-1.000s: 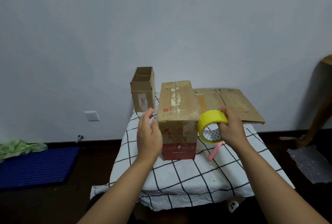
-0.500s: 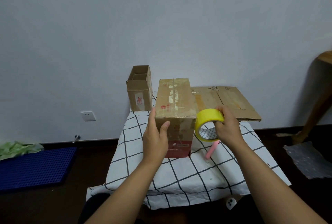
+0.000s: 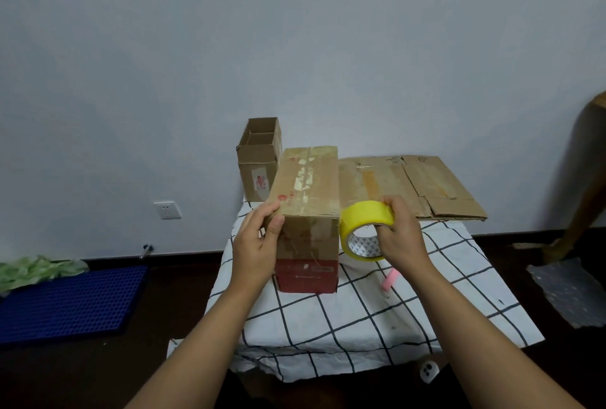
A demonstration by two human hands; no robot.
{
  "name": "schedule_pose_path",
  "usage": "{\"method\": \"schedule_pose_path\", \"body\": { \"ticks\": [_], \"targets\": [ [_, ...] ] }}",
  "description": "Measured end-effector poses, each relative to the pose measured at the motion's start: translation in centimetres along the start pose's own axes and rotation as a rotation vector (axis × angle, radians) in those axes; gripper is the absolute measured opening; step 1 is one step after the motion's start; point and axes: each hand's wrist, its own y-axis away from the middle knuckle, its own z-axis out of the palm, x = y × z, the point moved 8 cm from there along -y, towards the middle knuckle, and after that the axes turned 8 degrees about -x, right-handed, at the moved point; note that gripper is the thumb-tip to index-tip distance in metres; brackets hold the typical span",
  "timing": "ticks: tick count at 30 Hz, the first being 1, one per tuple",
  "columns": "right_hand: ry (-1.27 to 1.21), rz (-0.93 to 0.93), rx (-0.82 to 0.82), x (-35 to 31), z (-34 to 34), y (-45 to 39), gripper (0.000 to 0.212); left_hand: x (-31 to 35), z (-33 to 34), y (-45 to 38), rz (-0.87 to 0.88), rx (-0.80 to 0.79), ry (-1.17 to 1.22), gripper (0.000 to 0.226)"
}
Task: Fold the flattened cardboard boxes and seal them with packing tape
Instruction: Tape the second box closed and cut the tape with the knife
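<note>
Background: pale wall, dark floor, a bench [image 3: 360,320] covered with a white checked cloth.
Head view, task box: the folded box [image 3: 306,211] stands on the bench; its long axis runs away from the person, and old tape remains are seen along the top seam.
Left hand [image 3: 257,244]: its grip is closed on the box's near left corner, thumb on the front face.
Right hand [image 3: 398,234]: its grip is closed around the yellow tape roll [image 3: 364,231], held just right of the box.
Key relation: the seam lies left of the roll, so the right hand is judged nearer for taping.
Other things: a flattened cardboard [image 3: 416,185] lies behind; an open small box [image 3: 259,159] stands at the back left.
</note>
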Motion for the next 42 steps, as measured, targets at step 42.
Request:
{"method": "schedule_pose_path", "body": {
  "ticks": [42],
  "targets": [
    [-0.521,0.27,-0.128,4.4,2.1,2.5,0.036,6.2,8.0,-2.4,0.504,-0.426,-1.126,0.046]
  ]
}}
